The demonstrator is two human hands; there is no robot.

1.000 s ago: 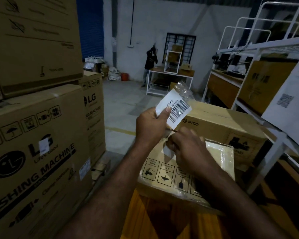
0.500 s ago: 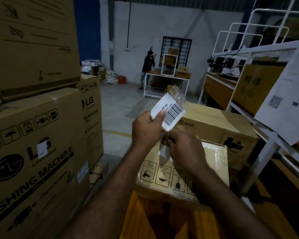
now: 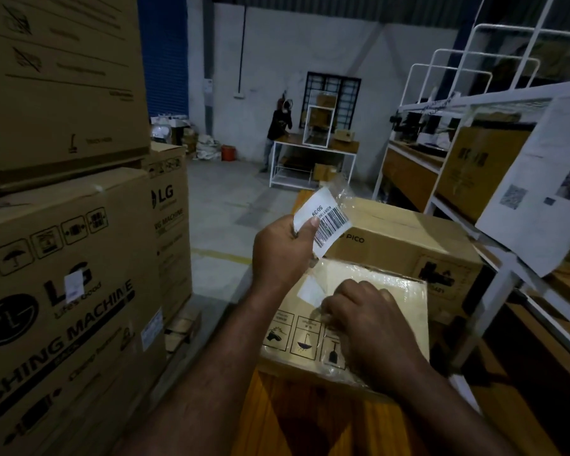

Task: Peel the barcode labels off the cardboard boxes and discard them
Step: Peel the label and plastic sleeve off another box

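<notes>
Two hands of yours are in view, both over the cartons in front of you. Your left hand (image 3: 282, 248) is raised above the near carton and pinches a barcode label (image 3: 326, 218) between thumb and curled fingers. The label hangs free of every box, tilted, its bars facing you, with a scrap of clear film (image 3: 341, 192) clinging to its upper edge.

Your right hand (image 3: 369, 324) rests lower down on the wrapped box (image 3: 405, 301), a carton under shiny plastic. Its fingers are curled and its fingertips meet the wrap just beside a white patch (image 3: 310, 291) on the box top. You cannot tell from here whether those fingers grip the film or only press on it.

The wrapped box sits on an orange wooden counter (image 3: 293, 416), with handling symbols printed along its near face. Directly behind it stands the PICO box (image 3: 408, 232).

To your left, LG cartons (image 3: 63, 324) are stacked high, and one carries a small white sticker (image 3: 73, 286) on its front. To your right stands a white metal rack (image 3: 507, 274) with a printed paper sheet (image 3: 540, 192) hanging from it. Far across the floor, a person (image 3: 278, 126) stands beside a white table (image 3: 313, 159) by the back wall.
</notes>
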